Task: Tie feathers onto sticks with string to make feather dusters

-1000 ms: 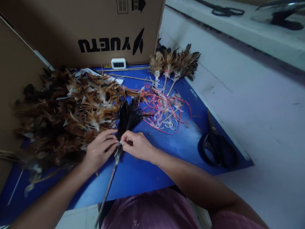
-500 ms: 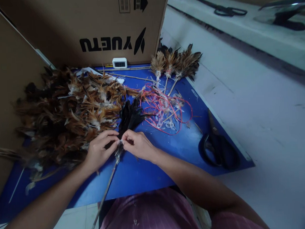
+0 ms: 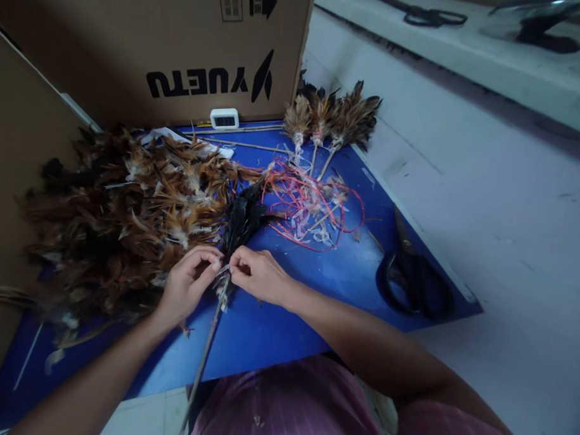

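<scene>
feather bundle [image 3: 245, 219], black and loosely fanned, lies on the blue worktop [image 3: 294, 331] in front of the person, at the upper end of a thin stick [image 3: 204, 360] that slants down past the near edge. the left hand [image 3: 183, 291] and right hand [image 3: 263, 275] meet just below the feathers, each grip a thumb-and-finger pinch on a short pale strip [image 3: 223, 268]; the fingertips are small in view, so exactly how the strip runs is hard to tell. the step in hand looks like fine finger work on that strip, at the base of the feathers. from here, any move seems to call for a light, even pull, without twisting the stick. a heap of brown feathers [image 3: 128, 217] sits to the left, tangled red and white string [image 3: 313, 207] beyond the right hand, and scissors [image 3: 418, 286] farther right.
</scene>
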`<state>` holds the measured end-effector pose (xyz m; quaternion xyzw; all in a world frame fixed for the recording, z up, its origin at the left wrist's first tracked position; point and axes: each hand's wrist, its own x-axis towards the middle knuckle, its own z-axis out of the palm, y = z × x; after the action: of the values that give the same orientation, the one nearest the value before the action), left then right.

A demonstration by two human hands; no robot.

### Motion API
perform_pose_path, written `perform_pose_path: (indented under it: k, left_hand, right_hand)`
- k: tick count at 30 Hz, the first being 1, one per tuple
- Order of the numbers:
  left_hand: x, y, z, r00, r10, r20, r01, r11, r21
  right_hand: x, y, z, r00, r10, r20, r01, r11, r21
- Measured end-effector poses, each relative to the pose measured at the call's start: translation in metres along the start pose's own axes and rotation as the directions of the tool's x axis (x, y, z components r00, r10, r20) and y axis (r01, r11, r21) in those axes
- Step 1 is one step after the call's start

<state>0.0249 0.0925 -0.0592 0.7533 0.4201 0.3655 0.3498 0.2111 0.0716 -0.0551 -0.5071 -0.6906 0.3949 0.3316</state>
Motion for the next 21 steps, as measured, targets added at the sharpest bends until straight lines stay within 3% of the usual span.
perform_pose_path:
  k: [9, 21]
  left_hand:
    - [-0.0038, 0.004, -0.0016, 0.996, -0.074, 0.056, 0.083, 0.982, -0.171]
    - [-0.0028, 0.0055, -0.0007, 0.987, -0.127, 0.096, 0.123, 0.991, 0.044]
  right_hand:
    - [-0.0024, 0.0024, 0.0006, 1.0, -0.026, -0.012, 0.026, 1.0, -0.016]
    - [-0.005, 0.0037, 0.0029, 0.997, -0.069, -0.019, 0.069, 0.997, -0.017]
